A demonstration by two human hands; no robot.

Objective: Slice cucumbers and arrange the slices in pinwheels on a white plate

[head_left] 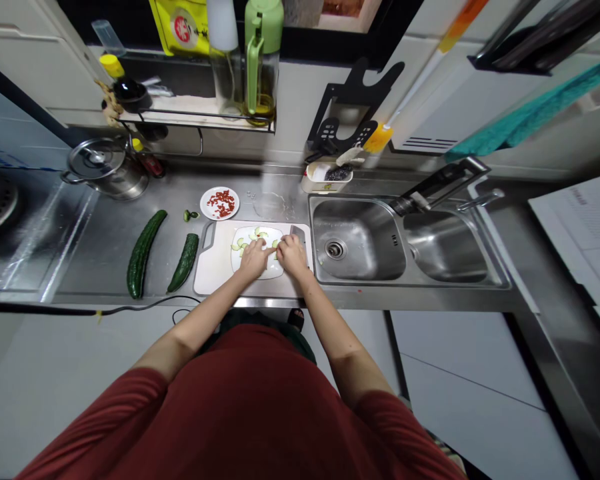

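Observation:
A white plate (271, 271) with rounded corners lies on the pale cutting board (215, 270). Thin cucumber slices (261, 233) are spread along its far and left parts. My left hand (253, 260) is over the middle of the plate, thumb and forefinger apart, with nothing visible between them. At the plate's right edge, my right hand (291, 255) has its fingers bent together around a pale green cucumber slice, partly hidden by the fingertips. The two hands nearly touch. Left of the board lie a cut cucumber (184, 263) and a longer whole cucumber (146, 255).
Behind the board sits a small plate (203, 204) of chopped red pieces, with cucumber ends (191, 215) beside it. A double sink (360, 230) with a faucet (440, 187) adjoins on the right. A lidded pot (125, 180) stands back left, below a shelf (195, 117) of bottles.

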